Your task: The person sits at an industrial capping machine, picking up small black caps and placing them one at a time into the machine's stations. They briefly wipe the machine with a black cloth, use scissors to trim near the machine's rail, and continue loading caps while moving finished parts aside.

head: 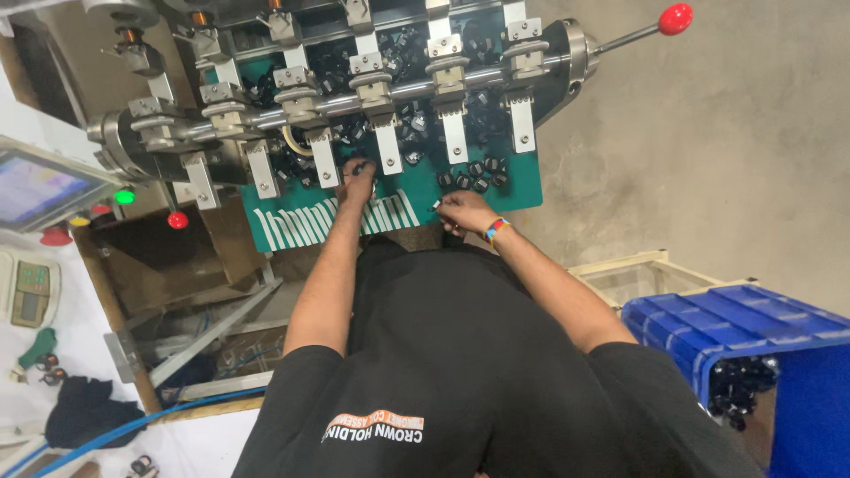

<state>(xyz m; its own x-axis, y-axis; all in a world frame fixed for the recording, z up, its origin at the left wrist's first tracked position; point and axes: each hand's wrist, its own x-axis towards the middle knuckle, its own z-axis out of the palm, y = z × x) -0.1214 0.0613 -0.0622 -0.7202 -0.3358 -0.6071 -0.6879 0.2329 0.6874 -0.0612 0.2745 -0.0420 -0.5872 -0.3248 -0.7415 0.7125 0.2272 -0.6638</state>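
A green work plate (522,181) with white stripes lies under a row of metal clamp stations on a steel shaft (416,88). Many small black parts (474,173) are scattered over it. My left hand (357,184) reaches onto the plate just below one clamp, fingers curled over a black part. My right hand (462,211), with a coloured wristband, rests at the plate's near edge and pinches a small pale piece between its fingertips.
A lever with a red knob (675,18) sticks out at the machine's right end. A smaller red knob (178,219), a green lamp (125,196) and a screen (35,188) sit left. A blue crate (735,323) with black parts stands at right.
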